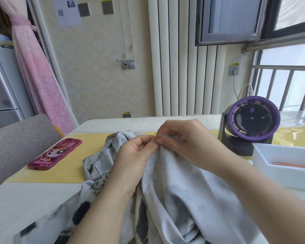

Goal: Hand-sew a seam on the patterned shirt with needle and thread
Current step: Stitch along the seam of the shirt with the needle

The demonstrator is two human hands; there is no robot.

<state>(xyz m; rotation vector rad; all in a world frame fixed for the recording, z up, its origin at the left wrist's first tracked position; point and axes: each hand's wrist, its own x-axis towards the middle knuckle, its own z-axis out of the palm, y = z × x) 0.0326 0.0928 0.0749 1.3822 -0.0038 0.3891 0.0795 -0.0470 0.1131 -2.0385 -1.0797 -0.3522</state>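
Table [25, 199] by radiator [173, 67] holds shirt [174, 191], fan [252, 118], tray [264, 166], phone [55, 154]

Head cam, fwd/down, close-up.

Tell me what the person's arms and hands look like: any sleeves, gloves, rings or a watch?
Both arms are bare as far as the frame shows: no sleeve on the left forearm or the right forearm. The left hand and the right hand wear no gloves, and no ring, watch or bracelet shows on the sides in view.
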